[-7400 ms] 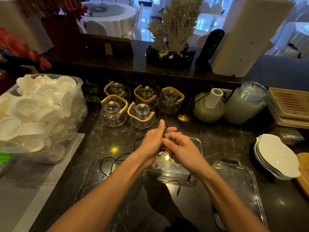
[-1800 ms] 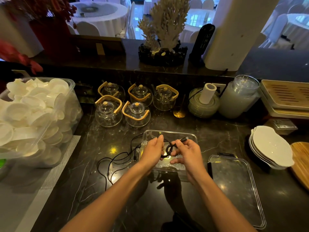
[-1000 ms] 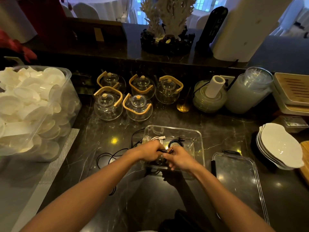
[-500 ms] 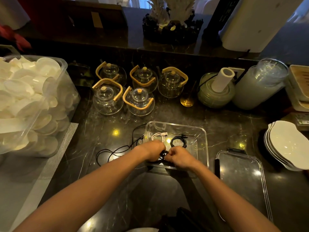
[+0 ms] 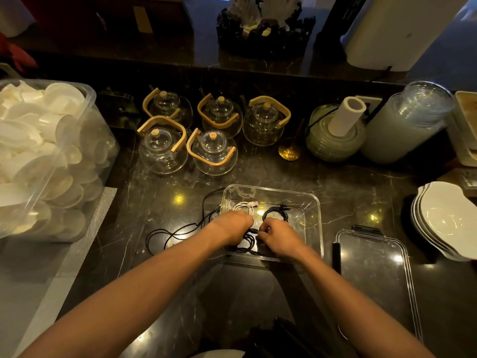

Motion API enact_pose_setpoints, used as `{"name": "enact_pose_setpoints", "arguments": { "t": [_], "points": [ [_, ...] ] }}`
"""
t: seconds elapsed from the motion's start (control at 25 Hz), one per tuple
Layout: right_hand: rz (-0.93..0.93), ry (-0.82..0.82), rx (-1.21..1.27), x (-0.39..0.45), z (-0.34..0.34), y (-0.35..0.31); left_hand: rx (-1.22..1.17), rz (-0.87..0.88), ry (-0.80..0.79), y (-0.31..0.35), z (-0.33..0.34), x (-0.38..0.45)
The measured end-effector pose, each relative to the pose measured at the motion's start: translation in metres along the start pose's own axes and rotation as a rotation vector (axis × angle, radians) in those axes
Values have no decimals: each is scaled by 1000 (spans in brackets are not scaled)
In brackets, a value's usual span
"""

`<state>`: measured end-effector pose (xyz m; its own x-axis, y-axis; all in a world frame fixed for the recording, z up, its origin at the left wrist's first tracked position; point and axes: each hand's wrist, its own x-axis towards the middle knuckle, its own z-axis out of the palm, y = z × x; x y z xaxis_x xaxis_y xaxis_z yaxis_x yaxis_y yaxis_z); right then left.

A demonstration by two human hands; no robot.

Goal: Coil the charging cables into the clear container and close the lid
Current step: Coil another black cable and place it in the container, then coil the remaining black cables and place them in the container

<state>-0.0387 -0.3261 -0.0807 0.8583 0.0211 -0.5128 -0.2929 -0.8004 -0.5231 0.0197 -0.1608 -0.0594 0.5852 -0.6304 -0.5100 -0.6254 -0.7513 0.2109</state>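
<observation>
both hands, the left hand (image 5: 233, 226) and right hand (image 5: 280, 237), are curling round a black cable coil (image 5: 246, 245), pressing it into the clear container (image 5: 313, 202) beside a white coil (image 5: 245, 205) and another black coil (image 5: 275, 214); one loose cable (image 5: 175, 232) is lying outside, and the lid (image 5: 374, 275) is waiting alongside, not yet fitted.

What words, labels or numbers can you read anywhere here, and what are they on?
None can be read.
Yellow tag on the back ledge: no legible print.
Small card at the right edge: print too blurred.
Clear container, lid and glass teapots: no markings visible.
</observation>
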Motion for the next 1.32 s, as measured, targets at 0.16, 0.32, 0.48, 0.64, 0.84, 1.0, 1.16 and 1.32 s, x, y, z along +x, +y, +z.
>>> {"name": "enact_pose_setpoints", "arguments": {
  "t": [0.16,0.32,0.48,0.64,0.84,1.0,1.16,1.32],
  "points": [
    [-55,-18,-41,3,4,-2,39,-21,-4,3,-1,-2],
    [-46,-48,-67,6,5,-2,107,-3,9,6,0,-3],
    [-36,-28,-74,7,1,-1,42,55,43,2,-6,-6],
    [-60,-30,-95,6,-6,-5,-198,94,185,-12,-27,-14],
    [-68,-12,-42,9,-33,-25,-454,-25,481,-48,-44,-40],
    [-128,70,-46,6,-59,-52,-589,-224,580,-71,-42,-70],
    [-205,100,-7,0,-61,-90,-621,-352,593,-91,-14,-101],
    [-318,109,-48,-7,-31,-124,-715,-419,566,-95,18,-126]
  ]
}}
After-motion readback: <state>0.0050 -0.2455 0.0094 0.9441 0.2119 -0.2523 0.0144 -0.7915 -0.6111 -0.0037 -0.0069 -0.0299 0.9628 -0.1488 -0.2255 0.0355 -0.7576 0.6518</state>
